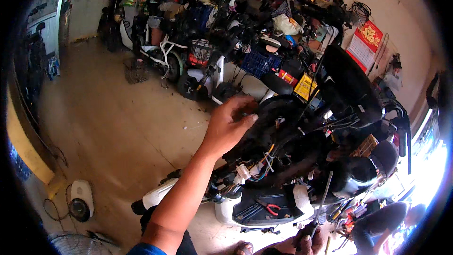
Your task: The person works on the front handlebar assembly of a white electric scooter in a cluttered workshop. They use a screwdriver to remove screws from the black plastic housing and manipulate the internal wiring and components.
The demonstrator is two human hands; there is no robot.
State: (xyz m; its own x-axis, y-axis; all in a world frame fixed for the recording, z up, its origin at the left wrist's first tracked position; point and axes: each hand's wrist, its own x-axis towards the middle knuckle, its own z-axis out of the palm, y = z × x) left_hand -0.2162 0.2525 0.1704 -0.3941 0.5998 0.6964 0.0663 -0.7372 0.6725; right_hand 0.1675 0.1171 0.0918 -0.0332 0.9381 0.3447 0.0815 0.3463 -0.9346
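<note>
My left hand (234, 120) is raised over a partly dismantled scooter, by its black body (271, 132), fingers curled; what they hold, if anything, is hidden. Exposed wiring with white connectors (243, 172) lies below it. At the bottom right, my right hand (309, 241) grips a screwdriver (324, 193) with its long shaft pointing up. Red-handled pliers (268, 207) and other tools lie on the scooter's black footboard (288, 212), just left of that shaft. A black seat-like panel (349, 85) stands raised at the upper right.
Parked scooters (170, 66) and piled parts line the back wall, with a wire basket (136, 70) on the floor (108, 118). A white appliance (81, 200) and a fan guard (82, 243) sit lower left. Another person (380, 226) crouches at the lower right near tools.
</note>
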